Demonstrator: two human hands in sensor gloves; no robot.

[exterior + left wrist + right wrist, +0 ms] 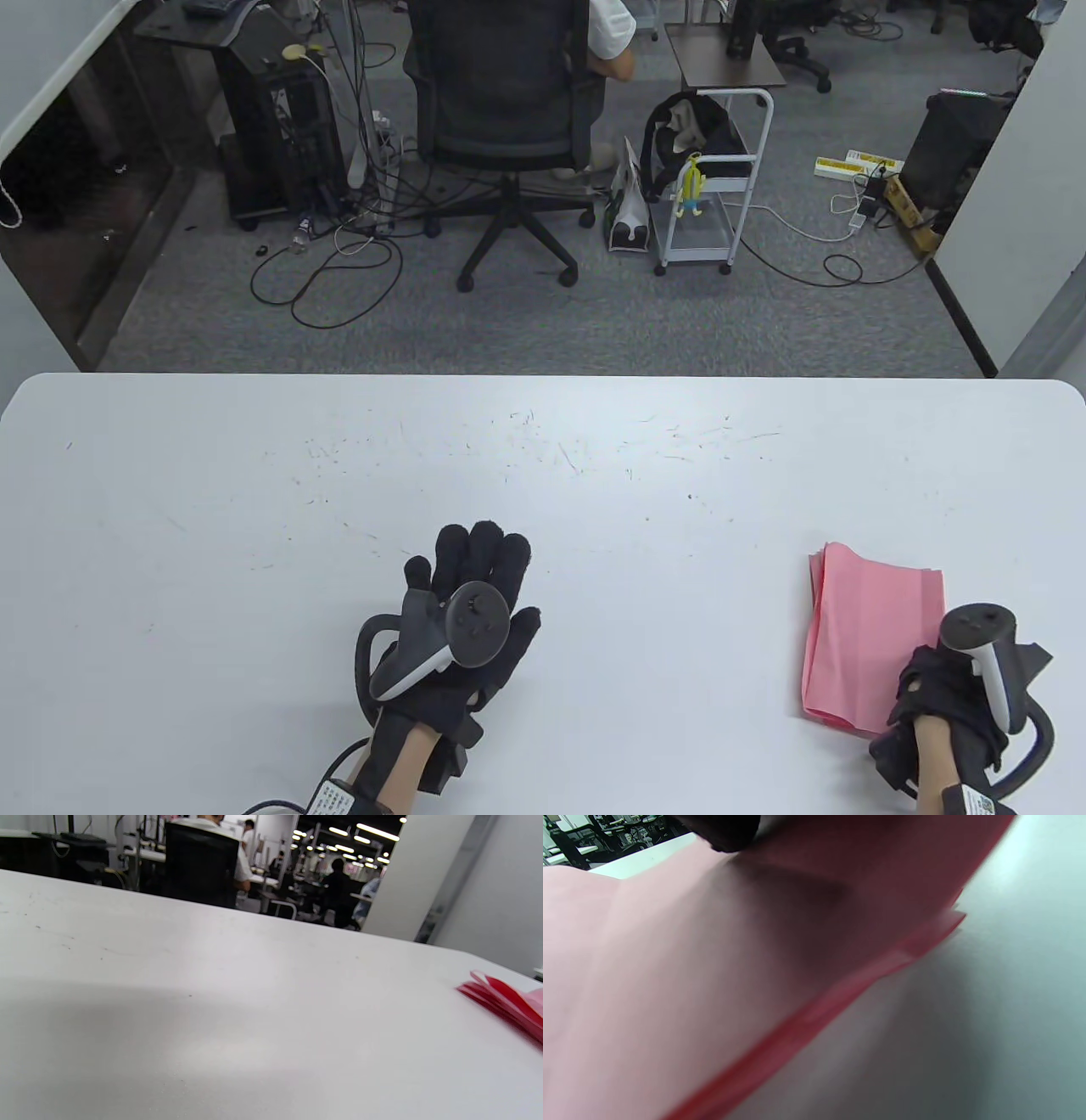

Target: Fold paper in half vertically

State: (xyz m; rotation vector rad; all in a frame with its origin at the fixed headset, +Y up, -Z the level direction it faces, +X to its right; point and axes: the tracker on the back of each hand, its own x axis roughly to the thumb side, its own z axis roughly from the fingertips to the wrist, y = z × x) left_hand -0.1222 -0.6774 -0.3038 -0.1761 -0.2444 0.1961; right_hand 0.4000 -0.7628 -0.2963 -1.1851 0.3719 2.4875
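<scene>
While the left hand [462, 620] lies flat with fingers spread on the white table [254, 526], well left of the pink paper stack [870, 632], the right hand [942, 692] touches that stack's near right corner; its grip cannot be told.

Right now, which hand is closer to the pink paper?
Right. The right hand touches the pink folded paper stack at its near right corner; the left hand lies flat, well left of it.

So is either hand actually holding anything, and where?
The right hand is at the near right corner of the pink paper stack, a fingertip on top; a real grip cannot be told. The left hand holds nothing.
</scene>
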